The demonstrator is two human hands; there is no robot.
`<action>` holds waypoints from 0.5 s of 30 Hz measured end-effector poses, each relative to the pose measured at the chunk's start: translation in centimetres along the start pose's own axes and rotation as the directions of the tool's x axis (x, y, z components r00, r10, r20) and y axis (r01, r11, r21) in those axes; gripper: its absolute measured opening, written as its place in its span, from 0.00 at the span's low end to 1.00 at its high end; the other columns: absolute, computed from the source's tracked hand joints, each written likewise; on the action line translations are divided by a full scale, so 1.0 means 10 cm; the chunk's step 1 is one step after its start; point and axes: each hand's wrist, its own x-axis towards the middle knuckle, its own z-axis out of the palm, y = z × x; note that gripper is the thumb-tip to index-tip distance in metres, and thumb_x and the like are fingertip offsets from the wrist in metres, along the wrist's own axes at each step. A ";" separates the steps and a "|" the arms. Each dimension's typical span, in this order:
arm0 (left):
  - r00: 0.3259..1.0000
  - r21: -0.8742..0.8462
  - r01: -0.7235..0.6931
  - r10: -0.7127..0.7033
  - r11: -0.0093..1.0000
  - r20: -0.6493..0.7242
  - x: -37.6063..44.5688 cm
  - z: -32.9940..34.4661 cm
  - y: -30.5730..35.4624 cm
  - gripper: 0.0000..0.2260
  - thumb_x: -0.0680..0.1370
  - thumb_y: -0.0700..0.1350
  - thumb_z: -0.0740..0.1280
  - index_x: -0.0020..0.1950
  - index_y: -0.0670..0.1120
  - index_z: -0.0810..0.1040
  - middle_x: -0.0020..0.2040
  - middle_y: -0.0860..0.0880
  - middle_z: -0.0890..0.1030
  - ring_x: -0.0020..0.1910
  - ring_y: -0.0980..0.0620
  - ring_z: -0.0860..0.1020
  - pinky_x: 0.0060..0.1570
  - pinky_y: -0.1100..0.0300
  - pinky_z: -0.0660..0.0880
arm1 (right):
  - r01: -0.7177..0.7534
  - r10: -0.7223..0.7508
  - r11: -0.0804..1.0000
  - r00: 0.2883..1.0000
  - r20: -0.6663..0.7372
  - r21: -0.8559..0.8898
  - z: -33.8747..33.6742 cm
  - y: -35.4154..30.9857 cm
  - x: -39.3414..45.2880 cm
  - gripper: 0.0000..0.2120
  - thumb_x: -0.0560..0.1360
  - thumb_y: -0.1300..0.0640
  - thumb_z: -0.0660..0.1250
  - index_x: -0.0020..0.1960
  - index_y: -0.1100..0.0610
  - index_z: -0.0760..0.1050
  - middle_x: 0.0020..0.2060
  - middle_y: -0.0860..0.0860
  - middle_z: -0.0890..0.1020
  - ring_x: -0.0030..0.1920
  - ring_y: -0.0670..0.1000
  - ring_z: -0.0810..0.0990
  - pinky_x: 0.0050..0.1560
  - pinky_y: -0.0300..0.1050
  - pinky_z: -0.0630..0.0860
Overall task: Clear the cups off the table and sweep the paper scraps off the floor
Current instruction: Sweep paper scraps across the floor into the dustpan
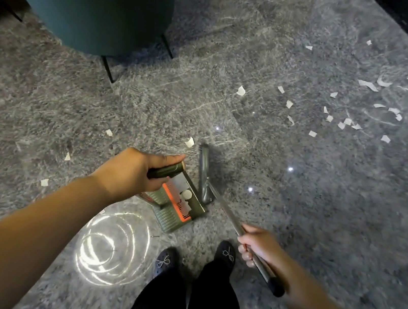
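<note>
The left hand (138,170) grips the dustpan (176,203) handle and the right hand (255,245) grips the broom (204,178) shaft at frame centre, while scraps (347,121), likely feather-light and flighty, litter the upper right.

Perhaps a lounge or café, polished grey marble floor (293,222), teal upholstered chair (88,2) on thin legs

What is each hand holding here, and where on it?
The left hand grips the dustpan by the dark grip at the top of its handle. The right hand grips the broom partway along its metal pole, above the dark end cap.
</note>
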 end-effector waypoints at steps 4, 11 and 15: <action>1.000 0.014 -0.014 0.014 1.000 -0.012 -0.04 0.05 -0.08 0.36 0.73 0.47 0.73 0.56 0.86 0.57 0.42 0.54 0.84 0.34 0.54 0.79 0.39 0.60 0.78 | 0.031 -0.033 0.998 0.998 -0.051 -0.046 -0.03 0.02 -0.10 0.13 0.78 0.68 0.55 0.53 0.52 0.70 0.26 0.52 0.66 0.20 0.47 0.64 0.21 0.33 0.59; 1.000 -0.028 0.024 -0.024 0.999 -0.003 0.01 0.08 -0.01 0.30 0.74 0.47 0.73 0.60 0.79 0.65 0.46 0.56 0.84 0.39 0.57 0.81 0.44 0.57 0.79 | 0.034 -0.042 0.999 0.981 -0.189 -0.042 -0.06 -0.02 0.14 0.15 0.77 0.69 0.56 0.54 0.49 0.69 0.23 0.52 0.69 0.20 0.48 0.67 0.21 0.35 0.63; 0.999 0.000 0.036 -0.036 0.999 -0.024 0.09 0.07 0.09 0.28 0.74 0.48 0.73 0.63 0.74 0.65 0.45 0.56 0.84 0.36 0.60 0.79 0.40 0.62 0.77 | 0.009 -0.031 0.993 0.981 -0.191 -0.115 0.08 -0.12 0.26 0.11 0.77 0.68 0.53 0.42 0.55 0.66 0.24 0.51 0.66 0.19 0.47 0.64 0.21 0.34 0.60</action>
